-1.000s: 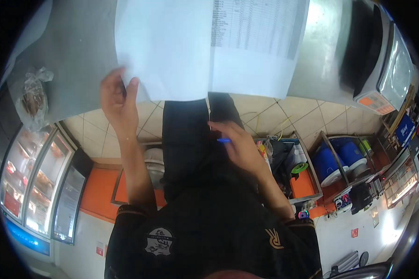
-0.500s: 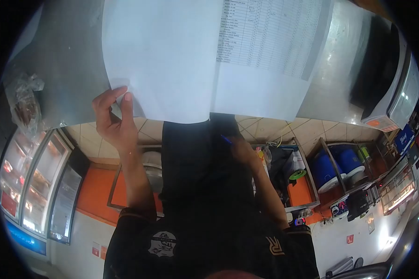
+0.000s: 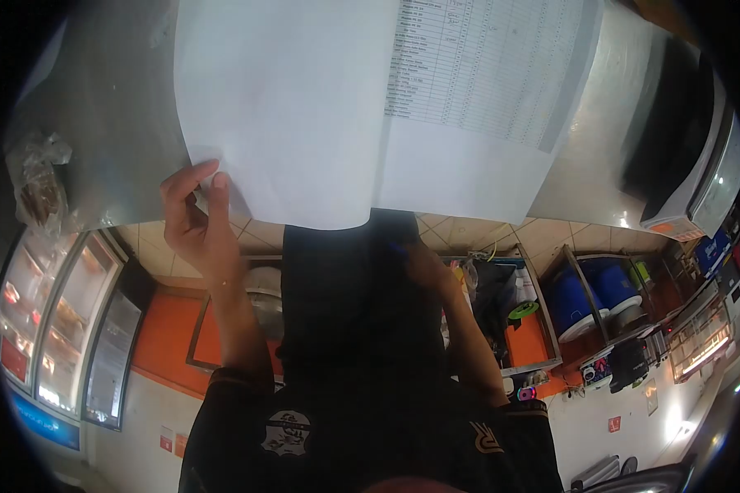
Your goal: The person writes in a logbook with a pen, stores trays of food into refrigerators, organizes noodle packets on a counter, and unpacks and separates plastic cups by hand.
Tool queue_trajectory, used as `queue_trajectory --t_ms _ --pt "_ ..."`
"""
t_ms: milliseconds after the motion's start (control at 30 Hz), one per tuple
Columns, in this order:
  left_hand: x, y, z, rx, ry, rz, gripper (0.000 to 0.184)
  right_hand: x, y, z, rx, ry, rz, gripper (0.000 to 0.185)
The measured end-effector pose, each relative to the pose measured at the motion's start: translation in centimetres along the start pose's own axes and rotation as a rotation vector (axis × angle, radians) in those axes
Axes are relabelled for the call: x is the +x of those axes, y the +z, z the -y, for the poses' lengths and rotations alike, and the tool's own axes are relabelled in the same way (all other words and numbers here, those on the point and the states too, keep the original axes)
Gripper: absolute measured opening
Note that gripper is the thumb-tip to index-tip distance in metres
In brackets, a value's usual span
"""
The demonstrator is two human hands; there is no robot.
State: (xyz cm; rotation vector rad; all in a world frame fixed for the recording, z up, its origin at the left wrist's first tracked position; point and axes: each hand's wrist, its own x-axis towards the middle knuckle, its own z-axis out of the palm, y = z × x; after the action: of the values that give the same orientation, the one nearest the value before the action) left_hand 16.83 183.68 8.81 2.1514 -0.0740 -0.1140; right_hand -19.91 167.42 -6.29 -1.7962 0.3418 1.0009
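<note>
The left page of an open paper booklet (image 3: 279, 107) is blank, and its lower left corner is pinched between the thumb and fingers of my left hand (image 3: 196, 205). On the right page (image 3: 477, 99) there is a printed table with some handwritten marks. My right hand (image 3: 426, 267) is dim and blurred below the booklet, in front of my dark trousers, closed around a blue pen (image 3: 397, 247). The booklet lies on a metal table (image 3: 123, 107), its lower edge hanging near the table's front edge.
A clear plastic bag (image 3: 41, 185) with brown contents lies at the table's left. A weighing scale (image 3: 707, 181) stands at the right. Below are a lit display cabinet (image 3: 57, 304), metal-framed shelves and blue containers (image 3: 575, 300).
The booklet and table appear lower in view. My left hand has closed on the page corner. My right hand has drawn its fingers in around the pen, whose blue part has shifted slightly.
</note>
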Motion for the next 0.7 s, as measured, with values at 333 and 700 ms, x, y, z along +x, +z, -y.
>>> queue_trajectory --t_ms 333,700 --pt "0.0 -0.1 0.1 0.042 0.009 0.018 0.017 0.8 0.6 -0.3 -0.027 0.051 0.074 0.028" --pt "-0.1 -0.2 -0.2 0.011 -0.006 0.011 0.015 1.4 1.6 -1.1 -0.064 -0.054 0.053 0.029"
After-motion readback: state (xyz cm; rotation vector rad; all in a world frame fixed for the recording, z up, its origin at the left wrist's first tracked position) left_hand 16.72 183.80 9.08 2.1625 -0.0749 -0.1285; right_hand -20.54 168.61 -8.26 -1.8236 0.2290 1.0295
